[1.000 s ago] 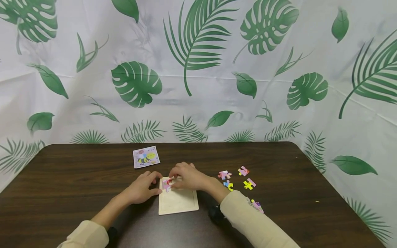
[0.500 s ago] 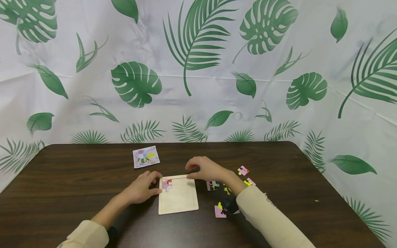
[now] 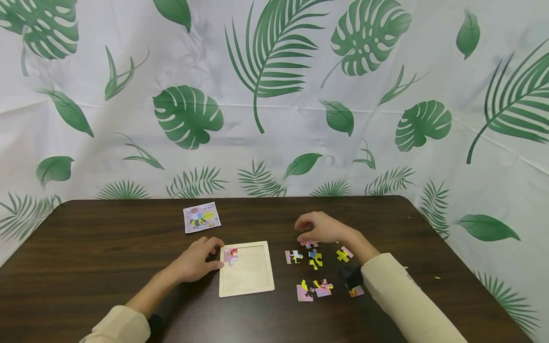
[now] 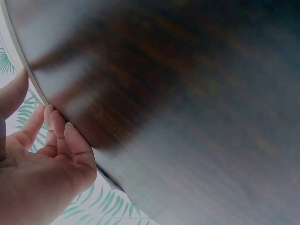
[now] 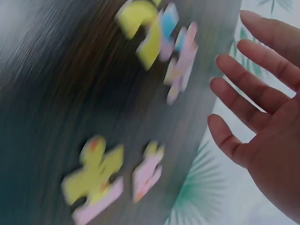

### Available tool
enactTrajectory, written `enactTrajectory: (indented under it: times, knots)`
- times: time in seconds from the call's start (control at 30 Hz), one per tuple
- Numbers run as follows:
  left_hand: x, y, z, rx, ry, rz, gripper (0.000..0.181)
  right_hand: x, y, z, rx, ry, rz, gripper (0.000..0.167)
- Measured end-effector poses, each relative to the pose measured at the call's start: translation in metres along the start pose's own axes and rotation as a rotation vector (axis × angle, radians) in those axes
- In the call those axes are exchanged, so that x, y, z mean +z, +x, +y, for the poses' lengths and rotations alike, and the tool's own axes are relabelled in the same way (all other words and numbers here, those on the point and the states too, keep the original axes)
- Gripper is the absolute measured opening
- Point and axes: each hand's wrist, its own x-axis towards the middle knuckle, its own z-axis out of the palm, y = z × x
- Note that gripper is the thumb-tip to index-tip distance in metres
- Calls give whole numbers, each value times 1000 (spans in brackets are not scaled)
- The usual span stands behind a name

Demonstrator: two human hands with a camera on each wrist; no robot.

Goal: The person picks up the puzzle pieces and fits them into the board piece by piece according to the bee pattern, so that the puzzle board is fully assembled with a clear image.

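While neither hand grasps anything, your left hand [image 3: 195,261] touches the square pale-wooden tray [image 3: 249,276]. Your right hand [image 3: 323,228] hovers above multicoloured jigsaw pieces [image 3: 316,261].

Pink, yellow and blue puzzle pieces [image 3: 316,260], cream board [image 3: 249,276], dark brown wood-grain table [image 3: 107,238], green-leafed white backdrop [image 3: 274,147]

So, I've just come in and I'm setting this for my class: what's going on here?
A person is working at a jigsaw. Their left hand rests at the left edge of the wooden board, where one piece sits in the far left corner. Their right hand hovers, holding nothing, over loose pieces on the table. A bee picture lies beyond the board.
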Motion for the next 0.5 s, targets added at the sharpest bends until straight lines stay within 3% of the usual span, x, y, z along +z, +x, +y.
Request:
enactTrajectory:
  times: [0.3, 0.5]
  knots:
    - [0, -1, 0, 8, 3, 7, 36, -3, -18, 28, 128, 21, -2, 24]
    - [0, -2, -1, 17, 6, 14, 36, 2, -24, 36, 161, 12, 32, 23]
